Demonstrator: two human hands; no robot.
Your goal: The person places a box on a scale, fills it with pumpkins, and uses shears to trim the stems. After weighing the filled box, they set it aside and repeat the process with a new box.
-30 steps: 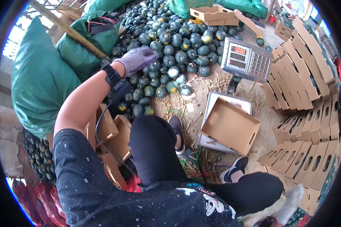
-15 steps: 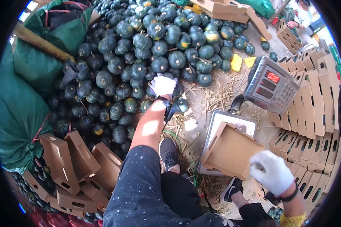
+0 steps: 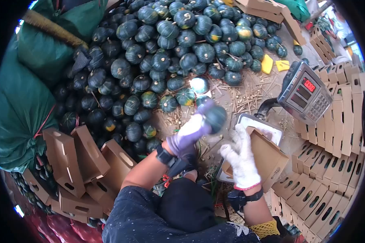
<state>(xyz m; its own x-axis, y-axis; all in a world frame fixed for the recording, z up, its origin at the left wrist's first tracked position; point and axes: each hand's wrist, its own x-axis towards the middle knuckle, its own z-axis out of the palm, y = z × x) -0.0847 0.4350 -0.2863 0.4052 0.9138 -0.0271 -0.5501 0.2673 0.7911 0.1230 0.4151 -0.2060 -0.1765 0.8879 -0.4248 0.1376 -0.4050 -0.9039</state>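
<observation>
My left hand (image 3: pixel 192 128), in a white and purple glove, grips a dark green pumpkin (image 3: pixel 215 119); both are blurred by motion. To its right, my right hand (image 3: pixel 242 156), in a white glove, is raised with its fingers apart and nothing in it. Behind that hand an open cardboard box (image 3: pixel 267 156) rests on the platform of a scale (image 3: pixel 275 133). The scale's display (image 3: pixel 305 92) shows lit red digits. A large heap of pumpkins (image 3: pixel 161 60) lies beyond my left hand.
Cardboard boxes (image 3: pixel 81 152) lie at the lower left beside green sacks (image 3: pixel 24 101). Stacked boxes (image 3: pixel 340 117) line the right side. Yellow pieces (image 3: pixel 267 64) and straw (image 3: pixel 247 95) lie on the floor. Part of another person (image 3: pixel 342 28) shows at the upper right.
My left hand has come back from the heap toward the scale with a pumpkin in it. My right hand has moved left from the box's right side, and its fingers have spread.
</observation>
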